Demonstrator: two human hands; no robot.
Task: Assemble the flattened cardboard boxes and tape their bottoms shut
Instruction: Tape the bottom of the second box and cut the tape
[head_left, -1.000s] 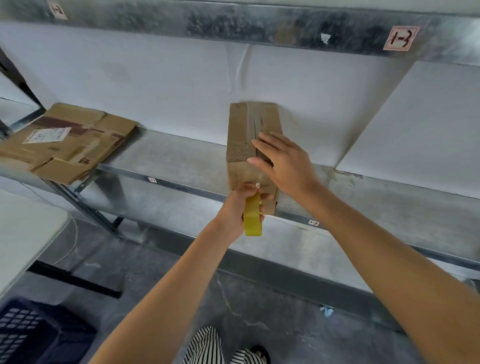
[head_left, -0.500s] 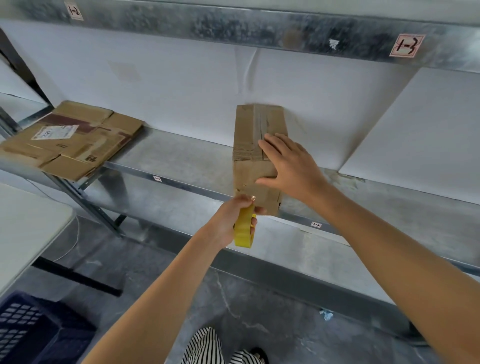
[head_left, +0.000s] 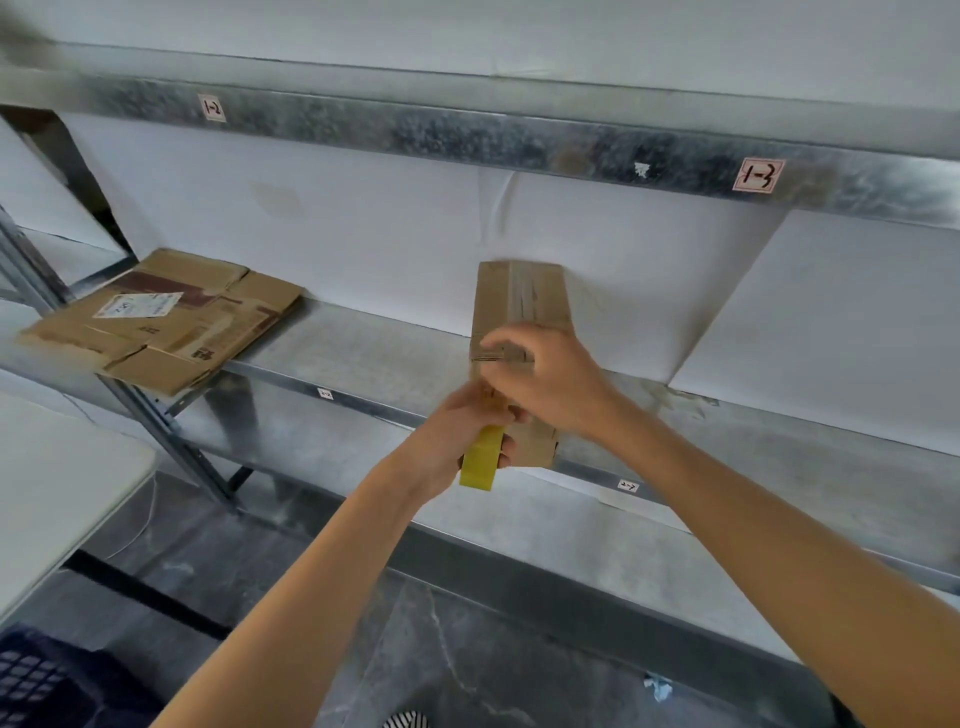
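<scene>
1. Cardboard box (head_left: 521, 299) stands on the metal shelf (head_left: 363, 358), under and just beyond both my hands, with its long seam running away from me.
2. My left hand (head_left: 452, 434) is wrapped round the yellow tape roll (head_left: 480, 460) and holds it against the box's near face, just below my right hand.
3. My right hand (head_left: 548, 379) sits on the box's near top edge with its fingers curled. It is blurred, so I cannot tell whether it pinches tape, cardboard or nothing.
4. I judge that I am finishing the strip over the bottom seam. To do it well, I should hold the roll tight against the near face so the tape is taut. Then I should press the strip down over the edge and tear it cleanly, with my right thumb close to the roll.
5. The pull could slide the box along the shelf, so my right hand should bear down on it.
6. Flattened boxes (head_left: 161, 317) lie on the same shelf, well off to the left of my left hand.
</scene>
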